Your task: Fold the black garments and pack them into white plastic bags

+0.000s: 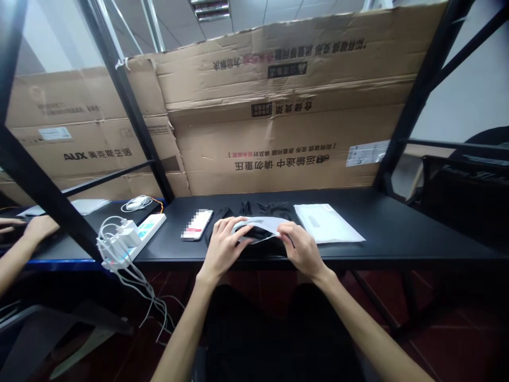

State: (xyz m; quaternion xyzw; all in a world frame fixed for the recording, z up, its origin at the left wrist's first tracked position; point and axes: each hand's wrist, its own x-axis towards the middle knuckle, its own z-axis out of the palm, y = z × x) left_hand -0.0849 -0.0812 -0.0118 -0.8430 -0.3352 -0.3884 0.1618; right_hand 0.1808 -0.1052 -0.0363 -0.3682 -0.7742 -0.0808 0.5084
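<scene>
My left hand (226, 246) and my right hand (302, 249) both grip the edges of a pale grey plastic bag (254, 226) just above the black tabletop (382, 249). Dark cloth (256, 232) shows inside its opening. Behind my hands lies a heap of black fabric (262, 210), partly hidden by the bag. A white flat mailer bag (328, 223) lies just beyond my right hand. Left of my left hand rests a smartphone (198, 225), its screen blurred out.
A white power strip (149, 231) with plugged-in chargers and tangled white cables sits at the table's edge. A co-worker's hand (40, 228) rests at far left. Black metal shelf uprights (127, 101) stand in front of large cardboard sheets.
</scene>
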